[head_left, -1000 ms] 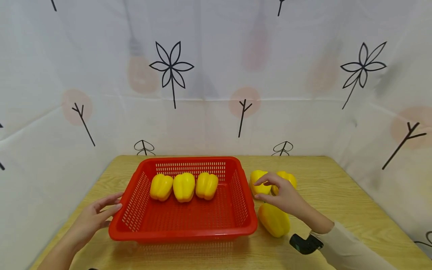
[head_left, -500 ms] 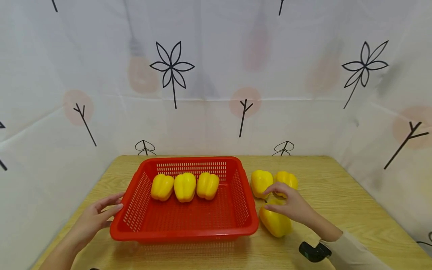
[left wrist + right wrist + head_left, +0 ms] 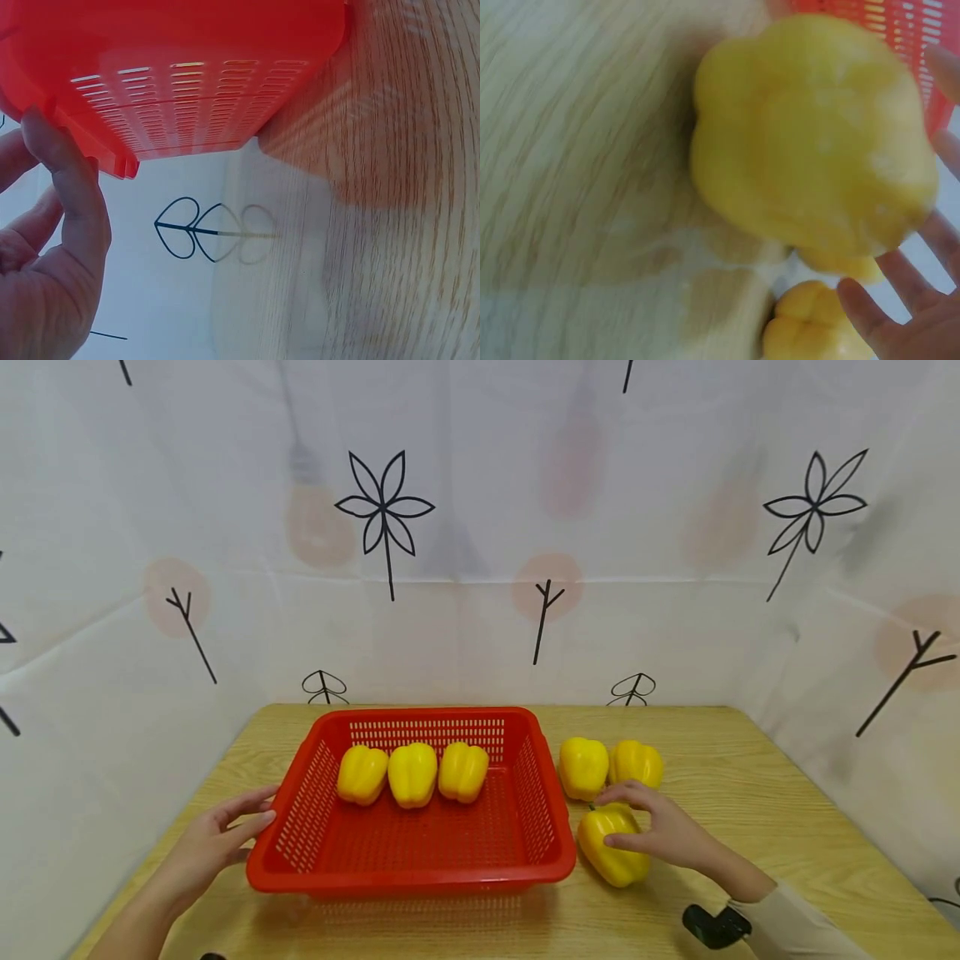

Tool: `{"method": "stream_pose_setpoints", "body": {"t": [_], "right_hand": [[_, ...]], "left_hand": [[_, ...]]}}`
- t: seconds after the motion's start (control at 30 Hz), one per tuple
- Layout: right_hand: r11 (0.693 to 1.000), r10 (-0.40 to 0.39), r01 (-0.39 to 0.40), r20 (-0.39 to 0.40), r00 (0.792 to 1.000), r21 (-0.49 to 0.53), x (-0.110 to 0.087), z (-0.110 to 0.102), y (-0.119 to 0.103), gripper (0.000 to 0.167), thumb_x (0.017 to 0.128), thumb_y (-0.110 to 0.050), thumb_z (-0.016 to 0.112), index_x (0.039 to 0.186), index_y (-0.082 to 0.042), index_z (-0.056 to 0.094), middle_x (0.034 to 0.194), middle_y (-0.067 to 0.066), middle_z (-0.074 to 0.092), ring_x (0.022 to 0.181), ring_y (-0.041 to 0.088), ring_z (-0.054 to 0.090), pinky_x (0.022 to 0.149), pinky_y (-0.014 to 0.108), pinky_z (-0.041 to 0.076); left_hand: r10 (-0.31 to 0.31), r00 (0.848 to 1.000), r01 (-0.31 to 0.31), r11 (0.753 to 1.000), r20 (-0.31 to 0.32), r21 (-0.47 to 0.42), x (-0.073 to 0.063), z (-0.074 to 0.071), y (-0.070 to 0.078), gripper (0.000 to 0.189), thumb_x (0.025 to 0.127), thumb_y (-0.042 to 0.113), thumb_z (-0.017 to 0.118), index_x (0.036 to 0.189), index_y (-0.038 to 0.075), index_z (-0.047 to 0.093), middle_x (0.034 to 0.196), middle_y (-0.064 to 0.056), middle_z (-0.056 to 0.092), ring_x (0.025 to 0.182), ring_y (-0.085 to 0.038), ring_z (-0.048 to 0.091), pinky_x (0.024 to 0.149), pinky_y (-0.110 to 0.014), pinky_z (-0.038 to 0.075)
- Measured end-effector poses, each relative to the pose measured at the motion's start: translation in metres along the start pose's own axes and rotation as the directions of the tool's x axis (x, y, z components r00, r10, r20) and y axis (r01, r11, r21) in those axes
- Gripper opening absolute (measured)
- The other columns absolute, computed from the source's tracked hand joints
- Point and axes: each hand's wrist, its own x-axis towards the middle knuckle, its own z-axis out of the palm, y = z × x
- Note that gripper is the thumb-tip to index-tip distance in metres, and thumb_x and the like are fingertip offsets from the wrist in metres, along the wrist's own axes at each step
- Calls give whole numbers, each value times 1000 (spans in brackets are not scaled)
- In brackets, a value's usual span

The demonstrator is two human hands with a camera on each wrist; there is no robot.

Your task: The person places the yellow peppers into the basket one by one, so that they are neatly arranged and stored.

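Note:
A red plastic basket (image 3: 420, 883) with slotted sides stands on the table, with three yellow bell peppers (image 3: 412, 777) in a row inside. My left hand (image 3: 206, 847) holds its left rim, thumb and fingertips at the edge; the left wrist view shows bent fingers (image 3: 71, 180) at the rim. To the right of the basket, a yellow bell pepper (image 3: 611, 860) lies tilted on the table. Over its top and right side is my right hand (image 3: 660, 827), thumb and fingers spread apart. In the right wrist view that pepper (image 3: 810, 135) looms large beside the spread fingers (image 3: 907, 281).
Two more yellow bell peppers, one (image 3: 583, 768) close to the basket's right wall and another (image 3: 636, 764) beside it, sit behind the right hand. The wooden table (image 3: 720, 760) ends at a patterned white cloth (image 3: 465, 635). A black strap (image 3: 716, 927) is on the right wrist.
My right hand has moved down and toward me, from in front of the two rear peppers to over the nearer one. My left hand stays at the basket rim.

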Motion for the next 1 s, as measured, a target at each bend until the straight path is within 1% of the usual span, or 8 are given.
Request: {"method": "stream_pose_setpoints", "body": {"t": [0.1,0.23,0.43,0.57,0.67,0.77,0.9,1.0], "right_hand": [[1000,23,-24,44,999,19,-3,-1,4,37,80,-26,74,113,-12,62,118,6,57,109,15,51,83,49,46],[998,32,-36,91,995,42,-5,-4,8,37,83,-23,71,116,-11,59,120,9,58,110,15,49,78,42,47],[995,58,-65,94,994,76,-5,-6,8,36,82,-22,72,113,-9,59,116,11,58,104,19,51,74,37,48],[989,104,-114,101,989,97,-4,-6,7,36,82,-23,73,112,-9,59,114,11,58,99,16,51,71,32,50],[983,147,-155,85,985,96,-3,-6,6,36,82,-25,72,112,-10,59,112,9,59,94,14,51,68,29,50],[977,189,-192,37,981,92,-1,-8,4,36,82,-26,73,111,-9,61,109,7,60,90,13,51,66,28,50],[975,203,-200,-28,979,98,2,-13,1,35,81,-23,73,111,-8,61,106,7,60,87,15,52,64,29,51],[977,200,-194,-53,978,92,5,-18,-2,35,81,-22,74,111,-8,61,106,7,59,86,14,52,64,29,51]], "left_hand": [[0,1000,0,1000,0,-1,0,0,0,60,94,27,57,143,2,34,126,-17,44,91,-15,62,74,-37,54],[7,1000,-7,1000,3,-3,1,0,-1,60,94,26,56,143,2,33,127,-17,43,91,-15,62,74,-37,54],[7,1000,-7,1000,5,-2,1,0,-1,60,94,27,56,143,2,33,128,-18,42,91,-15,62,74,-37,54],[-4,1000,4,1000,2,4,2,0,0,61,94,29,57,143,2,33,127,-17,42,91,-15,61,75,-37,54],[-5,1000,5,1000,3,0,2,0,0,60,94,28,57,143,1,33,126,-17,43,91,-15,61,75,-36,54],[-2,1000,2,1000,8,-4,2,0,0,60,94,27,56,143,1,33,126,-17,43,91,-15,61,75,-36,54],[-3,1000,3,1000,8,-8,2,0,-1,60,94,27,56,143,1,33,126,-16,43,91,-15,61,75,-36,54],[-1,1000,1,1000,6,-8,1,-1,-1,60,94,27,56,143,1,33,126,-16,43,91,-15,61,74,-36,54]]}}
